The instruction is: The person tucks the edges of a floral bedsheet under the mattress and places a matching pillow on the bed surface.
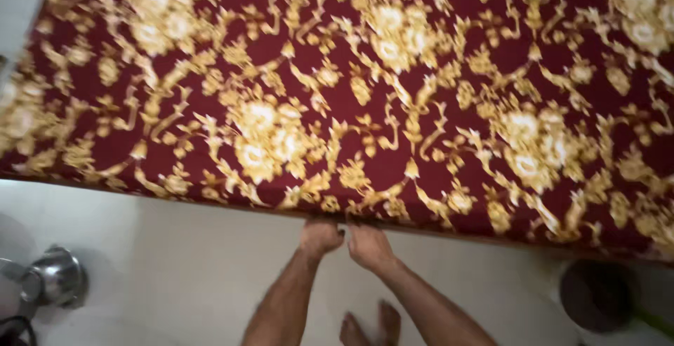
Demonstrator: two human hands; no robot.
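The left hand (320,236) and right hand (368,245) sit side by side, nearly touching, fingers curled under the near edge of a maroon bedsheet with gold floral print (393,86); both grip that edge, fingertips hidden beneath it. The sheet spreads away from the hands across the whole upper view. Below lie bare feet (371,326) on a pale floor (182,262), a steel pot (55,277) far left, a dark round object (597,295) right.
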